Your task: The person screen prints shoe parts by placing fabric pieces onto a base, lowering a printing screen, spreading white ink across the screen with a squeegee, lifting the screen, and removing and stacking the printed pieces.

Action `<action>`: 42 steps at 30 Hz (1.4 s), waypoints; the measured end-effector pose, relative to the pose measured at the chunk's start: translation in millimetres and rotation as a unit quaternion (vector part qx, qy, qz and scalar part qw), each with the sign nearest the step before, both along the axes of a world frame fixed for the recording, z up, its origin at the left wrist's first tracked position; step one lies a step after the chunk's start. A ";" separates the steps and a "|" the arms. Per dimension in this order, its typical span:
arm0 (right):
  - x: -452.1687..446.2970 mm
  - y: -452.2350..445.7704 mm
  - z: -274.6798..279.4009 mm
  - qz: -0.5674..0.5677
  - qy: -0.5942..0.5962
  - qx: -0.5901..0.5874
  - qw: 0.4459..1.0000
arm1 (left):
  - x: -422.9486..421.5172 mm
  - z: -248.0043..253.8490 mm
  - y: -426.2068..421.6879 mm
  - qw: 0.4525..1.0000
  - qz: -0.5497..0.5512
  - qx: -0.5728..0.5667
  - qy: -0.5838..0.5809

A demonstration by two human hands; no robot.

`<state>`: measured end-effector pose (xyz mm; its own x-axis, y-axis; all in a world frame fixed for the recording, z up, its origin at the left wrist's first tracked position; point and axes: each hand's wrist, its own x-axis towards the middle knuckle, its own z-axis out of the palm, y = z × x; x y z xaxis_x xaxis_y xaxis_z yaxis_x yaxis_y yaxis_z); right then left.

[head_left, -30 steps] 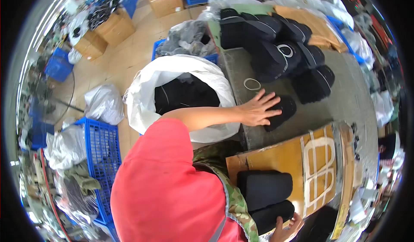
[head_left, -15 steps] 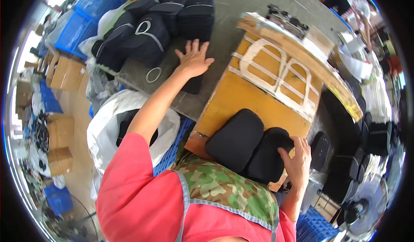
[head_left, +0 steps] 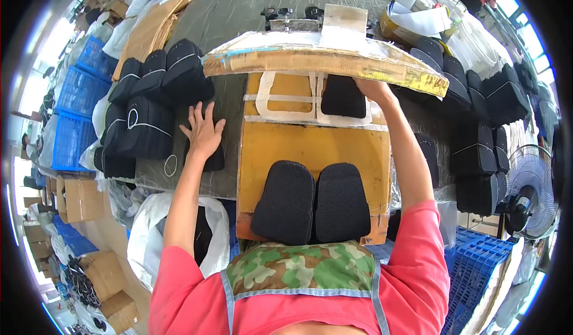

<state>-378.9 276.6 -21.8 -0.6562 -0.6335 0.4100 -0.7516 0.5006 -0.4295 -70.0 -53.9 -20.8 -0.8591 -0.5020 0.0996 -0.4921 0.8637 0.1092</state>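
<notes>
My left hand (head_left: 203, 133) has its fingers spread, resting at a dark pad (head_left: 213, 157) on the grey table, beside the bundled black pads. My right hand (head_left: 375, 89) reaches beneath the raised wooden board (head_left: 322, 62); its fingertips are hidden there. It is at the upper right edge of a black pad (head_left: 343, 98), which lies inside the right-hand white outline on the yellow board (head_left: 298, 144). The left white outline (head_left: 262, 99) has no pad in it. Two black mesh pads (head_left: 283, 201) (head_left: 342, 201) lie side by side at the near edge.
Tied bundles of black pads (head_left: 149, 129) stand at the left, with more bundles (head_left: 474, 150) at the right. A white sack (head_left: 146, 239) hangs open below the table's left edge. A fan (head_left: 528, 192) and a blue crate (head_left: 477, 269) are at the right.
My right hand has moved from the near pads to under the wooden board. A black pad now lies in the right outline. The view has turned; my left hand stays open at the left.
</notes>
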 end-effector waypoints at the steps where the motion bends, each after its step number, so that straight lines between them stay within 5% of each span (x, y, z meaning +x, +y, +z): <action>1: -7.3 -6.7 -12.9 -0.009 0.055 0.016 0.998 | 4.9 0.7 2.0 0.998 -0.026 -0.027 0.041; 3: -2.6 -14.0 -14.8 0.006 0.142 -0.037 0.989 | 14.8 36.9 24.3 0.978 -0.147 0.038 0.140; 5: 12.5 -21.2 -10.4 -0.005 0.115 -0.067 0.991 | 25.7 80.5 63.5 0.918 -0.235 0.271 0.169; 7: 38.8 -21.4 0.1 -0.012 0.108 -0.006 0.994 | 45.6 106.4 104.0 0.882 -0.266 0.367 0.129; 10: 48.4 -19.9 -5.9 0.003 -0.081 0.127 0.989 | 54.7 107.1 136.4 0.879 -0.339 0.331 0.056; 15: 64.3 -23.7 -19.2 -0.037 0.069 0.078 0.994 | 55.9 94.5 148.8 0.901 -0.339 0.268 0.030; 26: 62.0 -22.7 -8.5 0.017 -0.013 0.134 0.991 | 51.2 91.3 151.5 0.912 -0.344 0.221 0.031; 30: 63.1 -24.9 -13.4 0.003 0.050 0.147 0.988 | 55.4 91.8 153.1 0.911 -0.371 0.176 0.040; 35: 66.4 -24.0 -12.3 -0.029 0.015 0.111 0.993 | 48.0 106.2 131.0 0.874 -0.353 0.330 0.049; 40: 64.5 -16.3 -15.6 -0.001 0.033 0.096 0.995 | -19.4 95.8 101.8 0.821 -0.208 0.503 0.173; 42: 64.0 -16.2 -13.4 -0.001 0.029 0.084 0.996 | -72.8 61.4 82.9 0.849 -0.248 0.394 0.251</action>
<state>-314.9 260.4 -35.2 -0.6353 -0.6957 0.3352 -0.7721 0.5626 -0.2956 -142.8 29.0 40.6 -0.9328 -0.1710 0.3171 0.1905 0.5129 0.8370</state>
